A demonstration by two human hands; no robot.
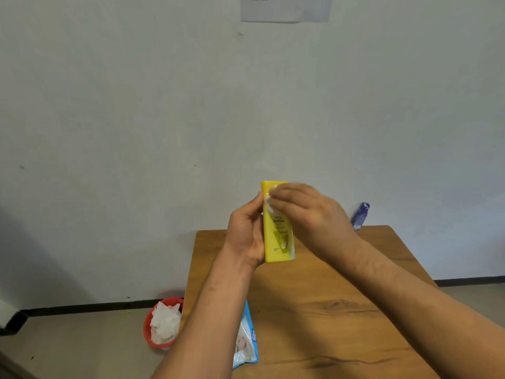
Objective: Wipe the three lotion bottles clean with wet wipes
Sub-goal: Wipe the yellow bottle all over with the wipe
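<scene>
1 yellow bottle (277,242) gripped by left hand (244,236); right hand (308,212) pinches wipe (269,206) against it.

A: Light ok?
B: Yep, soft & even, no glare. Wall (136,105) brighter, bluish on the right, dim grey shadow bottom left
A: Sharp?
B: Not rly. Right hand (308,212) motion-blurred, wet wipe (269,205) just a white smear, yellow bottle (277,242) label barely readable, blue bottle (360,216) fuzzy. Wide-angle bend: table (328,310) edges splay, skirting (82,306) slants at left
</scene>
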